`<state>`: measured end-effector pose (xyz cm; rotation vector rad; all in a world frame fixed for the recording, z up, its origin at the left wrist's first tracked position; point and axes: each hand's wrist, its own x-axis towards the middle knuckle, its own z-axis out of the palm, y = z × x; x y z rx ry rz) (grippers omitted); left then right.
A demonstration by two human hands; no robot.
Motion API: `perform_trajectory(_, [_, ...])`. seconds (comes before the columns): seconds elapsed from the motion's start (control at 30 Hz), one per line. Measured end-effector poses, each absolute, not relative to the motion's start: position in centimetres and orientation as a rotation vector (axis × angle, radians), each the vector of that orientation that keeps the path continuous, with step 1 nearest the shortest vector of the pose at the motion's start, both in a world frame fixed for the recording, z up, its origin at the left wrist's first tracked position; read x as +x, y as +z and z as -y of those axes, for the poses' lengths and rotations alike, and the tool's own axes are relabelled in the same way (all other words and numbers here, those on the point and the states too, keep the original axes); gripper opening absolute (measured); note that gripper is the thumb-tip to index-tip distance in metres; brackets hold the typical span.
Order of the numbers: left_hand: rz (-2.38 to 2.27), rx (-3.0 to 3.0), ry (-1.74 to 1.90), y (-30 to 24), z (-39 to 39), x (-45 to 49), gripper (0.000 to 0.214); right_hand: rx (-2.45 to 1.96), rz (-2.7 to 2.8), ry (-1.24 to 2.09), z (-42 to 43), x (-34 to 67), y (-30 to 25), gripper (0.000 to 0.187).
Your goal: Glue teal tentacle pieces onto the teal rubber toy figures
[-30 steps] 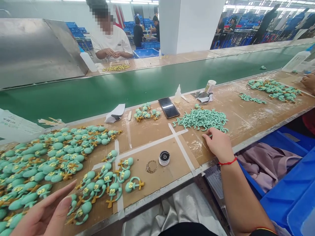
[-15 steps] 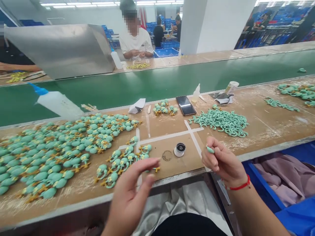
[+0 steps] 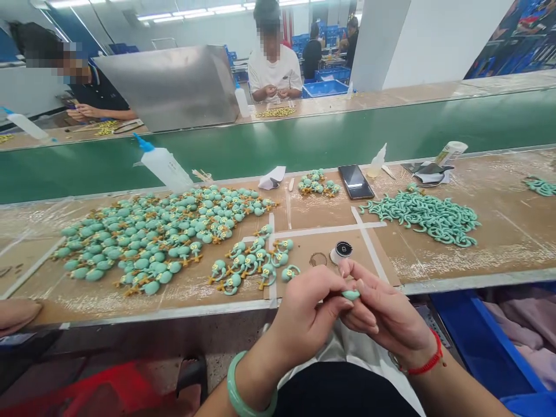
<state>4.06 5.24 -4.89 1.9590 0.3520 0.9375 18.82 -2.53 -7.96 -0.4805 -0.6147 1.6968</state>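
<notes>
A small mint-green piece (image 3: 351,295) shows between my two hands, just past the front edge of the bench. My left hand (image 3: 310,307) pinches it from one side, thumb against forefinger. From the other side my right hand (image 3: 386,307) has its fingers curled around the same piece; their tips partly hide it. Behind my hands stand a small round pot with a black top (image 3: 343,249) and a wire ring (image 3: 318,259). Left of them lies a small group of mint-green figures with orange feet (image 3: 249,260). To the right is a pile of curved mint-green pieces (image 3: 428,214).
A large heap of similar figures (image 3: 143,231) covers the left of the bench. At the back are a blue-tipped bottle (image 3: 165,168), a phone (image 3: 356,182) and a small dropper bottle (image 3: 377,162). A green conveyor belt (image 3: 304,139) runs behind; people sit beyond it.
My left hand has moved right and closed at the small green piece in my right hand. The two hands are now together. The camera view has swung left.
</notes>
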Motion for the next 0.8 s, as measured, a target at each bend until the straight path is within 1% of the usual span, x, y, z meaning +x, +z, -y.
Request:
perform_trajectory(0.1, [-0.355, 2.028, 0.911, -5.1, -5.1, 3.8, 0.008, -0.764, 0.82, 1.483, 3.3, 18.7, -8.4, 0.015])
perform_trajectory(0.2, [-0.366, 2.133, 0.838, -5.3, -4.7, 3.4, 0.012, -1.076, 1.188, 1.051, 3.8, 19.0, -8.6, 0.018])
perform_trajectory(0.3, [-0.385, 2.158, 0.79, -5.7, -4.2, 3.1, 0.015, -1.211, 1.555, 0.652, 3.9, 19.5, -8.7, 0.017])
perform_trajectory(0.37, [-0.421, 2.151, 0.765, -5.9, -4.1, 2.9, 0.017, -1.226, 1.708, 0.511, 3.7, 19.9, -8.7, 0.015])
perform_trajectory(0.47, [-0.47, 2.15, 0.718, -6.1, -4.1, 2.6, 0.018, -1.225, 1.824, 0.443, 3.2, 20.4, -8.5, 0.014])
perform_trajectory(0.6, [-0.547, 2.152, 0.645, -6.2, -4.1, 2.4, 0.019, -1.216, 1.892, 0.434, 3.1, 20.9, -8.5, 0.013])
perform_trajectory(0.7, [-0.545, 2.2, 0.608, -6.3, -4.0, 2.6, 0.021, -1.234, 1.874, 0.509, 3.4, 21.3, -9.2, 0.01])
perform_trajectory(0.8, [-0.436, 2.242, 0.529, -5.9, -4.9, 2.4, 0.025, -1.29, 1.825, 0.6, 3.9, 21.7, -10.3, 0.009])
